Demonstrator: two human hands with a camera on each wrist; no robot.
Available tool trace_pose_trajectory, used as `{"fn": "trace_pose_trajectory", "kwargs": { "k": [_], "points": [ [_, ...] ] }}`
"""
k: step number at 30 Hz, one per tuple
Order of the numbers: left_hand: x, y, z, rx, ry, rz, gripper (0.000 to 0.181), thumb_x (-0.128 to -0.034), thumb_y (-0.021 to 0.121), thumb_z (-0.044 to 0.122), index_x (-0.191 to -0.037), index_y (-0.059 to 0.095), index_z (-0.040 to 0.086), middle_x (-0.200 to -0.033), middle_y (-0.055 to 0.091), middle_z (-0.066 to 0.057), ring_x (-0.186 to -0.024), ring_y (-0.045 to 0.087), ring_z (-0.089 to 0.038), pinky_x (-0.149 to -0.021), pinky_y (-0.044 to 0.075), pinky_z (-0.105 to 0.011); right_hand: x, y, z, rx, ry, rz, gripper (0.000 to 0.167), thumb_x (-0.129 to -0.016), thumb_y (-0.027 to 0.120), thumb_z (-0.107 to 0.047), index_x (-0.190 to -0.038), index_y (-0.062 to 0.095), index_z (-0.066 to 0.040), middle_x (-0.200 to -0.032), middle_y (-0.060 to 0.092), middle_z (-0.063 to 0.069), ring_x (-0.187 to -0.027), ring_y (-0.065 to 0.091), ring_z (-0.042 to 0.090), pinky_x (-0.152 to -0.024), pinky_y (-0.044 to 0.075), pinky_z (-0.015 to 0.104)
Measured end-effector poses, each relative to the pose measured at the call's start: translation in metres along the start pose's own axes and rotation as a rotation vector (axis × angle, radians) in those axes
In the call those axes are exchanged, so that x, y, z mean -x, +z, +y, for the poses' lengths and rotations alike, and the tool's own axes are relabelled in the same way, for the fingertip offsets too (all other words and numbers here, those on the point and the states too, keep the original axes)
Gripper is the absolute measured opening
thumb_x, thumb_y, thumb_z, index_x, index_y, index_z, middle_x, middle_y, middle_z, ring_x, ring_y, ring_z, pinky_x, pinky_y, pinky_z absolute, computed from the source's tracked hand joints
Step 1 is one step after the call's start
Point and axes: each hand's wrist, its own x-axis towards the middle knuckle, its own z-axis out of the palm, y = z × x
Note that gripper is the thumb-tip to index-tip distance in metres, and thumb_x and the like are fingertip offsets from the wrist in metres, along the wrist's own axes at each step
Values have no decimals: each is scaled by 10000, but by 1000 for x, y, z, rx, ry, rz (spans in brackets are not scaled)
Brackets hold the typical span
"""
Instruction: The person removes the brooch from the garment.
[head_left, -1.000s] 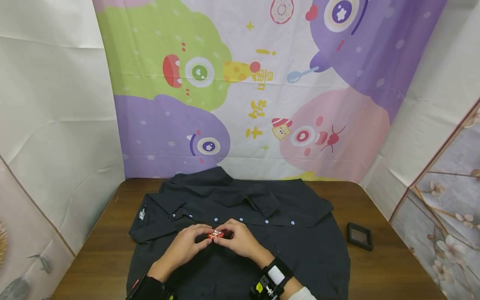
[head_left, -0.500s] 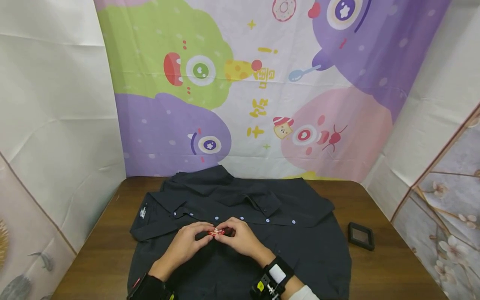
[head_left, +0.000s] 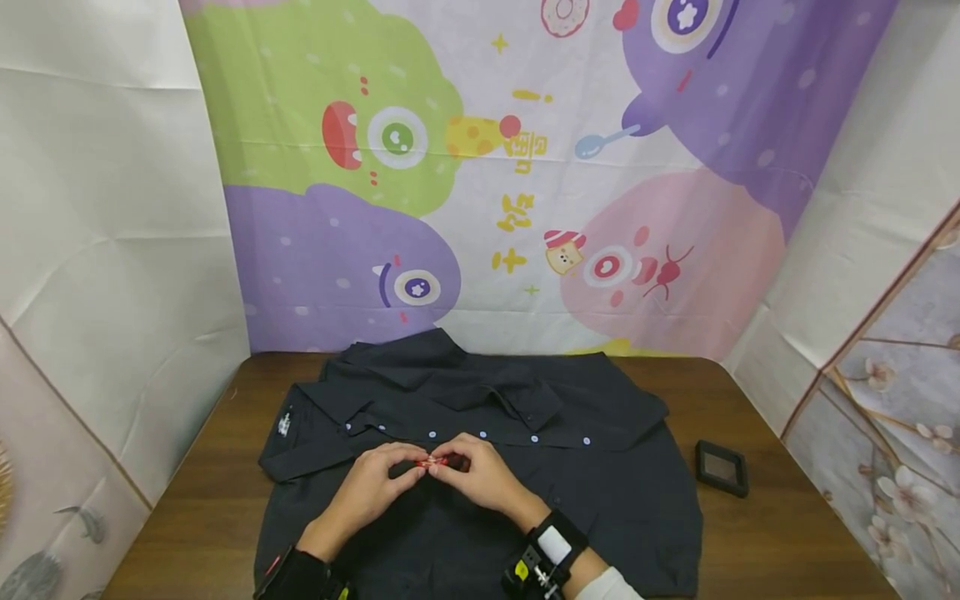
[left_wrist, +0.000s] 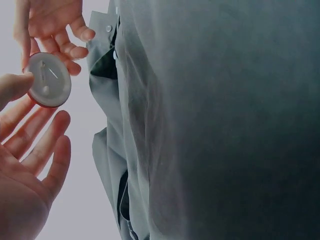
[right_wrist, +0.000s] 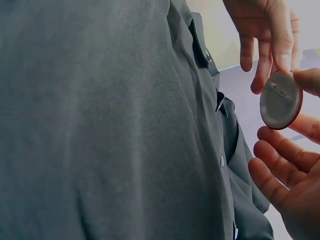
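Between both hands is a round pin-back badge (head_left: 432, 462), held above a dark button-up shirt (head_left: 600, 508). Its edge is red, and the pale back (left_wrist: 56, 92) shows a metal pin whose thin needle seems to lie at an angle to its base. The left hand (head_left: 381, 483) pinches the badge's left side between thumb and fingers. From the other side the right hand (head_left: 483, 477) pinches it too, with its lower fingers spread in the right wrist view. Both wrist views show the badge's back (right_wrist: 277, 107); its front is mostly hidden.
The shirt lies across a brown wooden table (head_left: 780, 533), its collar and white buttons (head_left: 535, 439) toward the far side. A small black frame-like box (head_left: 722, 469) sits at the right. A cartoon-printed cloth (head_left: 480, 192) hangs behind the table.
The badge has tilted, so less of its red and white front shows in the head view. Both hands stay nearly in place and keep hold of it.
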Motion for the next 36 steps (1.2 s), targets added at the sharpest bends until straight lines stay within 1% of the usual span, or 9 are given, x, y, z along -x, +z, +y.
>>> {"fn": "trace_pose_trajectory", "kwargs": {
  "k": [3, 9, 13, 17, 25, 30, 36],
  "points": [
    [0, 1, 0, 16, -1, 8, 156, -837, 757, 174, -994, 759, 182, -1036, 735, 57, -1024, 679, -154, -918, 540, -401, 0, 0, 1, 2, -5, 3, 197, -894, 698, -299, -1015, 741, -151, -886, 670, -6, -752, 573, 52, -637, 495, 163],
    [1, 1, 1, 24, 10, 16, 142, -839, 755, 168, -978, 756, 196, -1026, 732, 69, -1013, 680, -151, -908, 542, -400, 1, 0, 0, 4, -6, -9, 207, -903, 685, -308, -1016, 739, -143, -882, 667, -4, -749, 582, 79, -633, 492, 166],
    [1, 0, 2, 31, 21, 26, 137, -837, 756, 161, -969, 754, 196, -1016, 731, 72, -1002, 681, -149, -901, 544, -393, 1, 0, 0, 23, 1, -24, 207, -908, 677, -312, -1024, 737, -152, -881, 662, -23, -742, 555, 22, -642, 485, 152],
    [1, 0, 2, 41, 30, 36, 133, -836, 757, 157, -962, 753, 200, -1006, 731, 77, -992, 683, -147, -895, 547, -388, 1, -1, 0, 16, -5, -24, 206, -912, 671, -304, -1026, 736, -146, -880, 662, -17, -737, 526, -23, -640, 481, 151],
    [-1, 1, 1, 64, 38, 59, 134, -834, 759, 147, -951, 750, 210, -985, 730, 89, -972, 685, -128, -873, 555, -366, 0, -2, 1, -7, -28, -6, 198, -922, 666, -294, -1036, 733, -147, -885, 668, -7, -724, 531, -24, -627, 493, 158],
    [-1, 1, 0, 72, 37, 72, 139, -827, 762, 135, -952, 751, 197, -979, 731, 85, -960, 684, -124, -858, 559, -349, 1, -2, 0, -26, -6, -2, 200, -930, 657, -290, -1045, 732, -144, -895, 674, -3, -725, 540, -5, -635, 496, 166],
    [0, 2, 0, 74, 18, 68, 137, -832, 757, 133, -963, 752, 173, -985, 731, 73, -961, 684, -133, -857, 560, -346, 2, -1, 2, -7, 5, 9, 189, -949, 631, -277, -1031, 734, -141, -904, 680, 2, -725, 534, 7, -643, 482, 166]
  ]
}}
